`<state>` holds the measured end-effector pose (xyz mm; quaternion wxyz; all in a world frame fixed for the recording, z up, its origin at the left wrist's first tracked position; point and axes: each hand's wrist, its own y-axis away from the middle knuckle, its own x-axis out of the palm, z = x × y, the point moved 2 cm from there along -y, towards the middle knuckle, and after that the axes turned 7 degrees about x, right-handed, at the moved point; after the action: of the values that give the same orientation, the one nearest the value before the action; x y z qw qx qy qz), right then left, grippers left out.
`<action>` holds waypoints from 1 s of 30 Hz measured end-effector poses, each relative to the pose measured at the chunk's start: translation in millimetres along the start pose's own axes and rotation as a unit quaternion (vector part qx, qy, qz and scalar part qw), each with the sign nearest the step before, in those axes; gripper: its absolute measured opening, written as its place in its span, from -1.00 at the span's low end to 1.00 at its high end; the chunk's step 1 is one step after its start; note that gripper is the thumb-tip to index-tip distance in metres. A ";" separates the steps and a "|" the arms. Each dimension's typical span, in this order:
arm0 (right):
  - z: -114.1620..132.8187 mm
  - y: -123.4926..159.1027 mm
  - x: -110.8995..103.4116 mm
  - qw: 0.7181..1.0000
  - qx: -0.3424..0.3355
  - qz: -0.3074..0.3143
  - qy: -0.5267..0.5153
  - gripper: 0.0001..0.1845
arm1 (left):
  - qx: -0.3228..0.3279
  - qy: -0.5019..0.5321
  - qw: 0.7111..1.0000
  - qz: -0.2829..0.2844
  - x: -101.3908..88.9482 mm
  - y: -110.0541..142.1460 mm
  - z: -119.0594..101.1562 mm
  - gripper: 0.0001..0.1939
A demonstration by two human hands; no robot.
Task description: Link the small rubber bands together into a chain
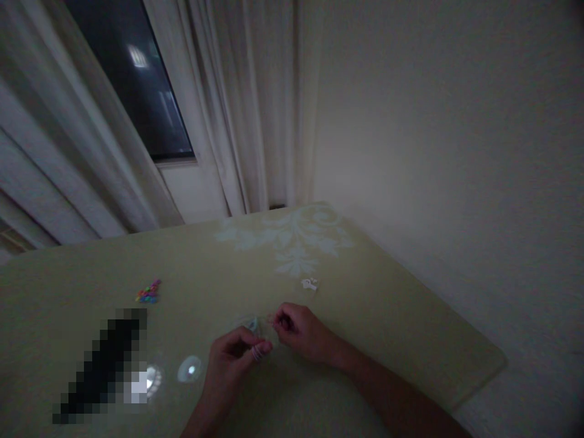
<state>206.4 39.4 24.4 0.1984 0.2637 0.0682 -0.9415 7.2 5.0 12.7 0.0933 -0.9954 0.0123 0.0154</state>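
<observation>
Hands [233,354] [298,330] apparently pinching a translucent item [264,329] between them, colourful pieces [148,293] farther left.

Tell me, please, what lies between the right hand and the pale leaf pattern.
The head view shows small white pieces on the tabletop, between the right hand and the pattern.

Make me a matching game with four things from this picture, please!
Things:
1. curtains
2. bead-like pieces
3. left hand
4. small white pieces

Clues:
A. on the table, just beyond the right hand
B. pale bands around one digit
C. beside the dark window
D. many bright colours

Pairs: 1-C, 2-D, 3-B, 4-A
</observation>
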 end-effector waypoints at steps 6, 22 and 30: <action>16.4 9.5 0.2 0.975 -0.008 0.032 -0.219 -0.73 | 0.048 -0.014 0.999 -0.005 2.0 -2.2 -6.2 -0.70; 3.1 1.0 5.2 0.990 0.006 -0.031 -0.137 -0.86 | 0.052 -0.012 0.998 -0.036 4.7 -1.0 -20.4 -0.75; -19.4 -7.0 9.7 0.987 -0.013 -0.014 0.157 -0.73 | 0.039 -0.007 0.999 -0.021 2.0 -0.3 -4.4 -0.75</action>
<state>205.1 47.0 3.0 0.1749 0.4043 0.1140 -0.8905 9.4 4.4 17.0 0.1320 -0.9910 -0.0086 0.0204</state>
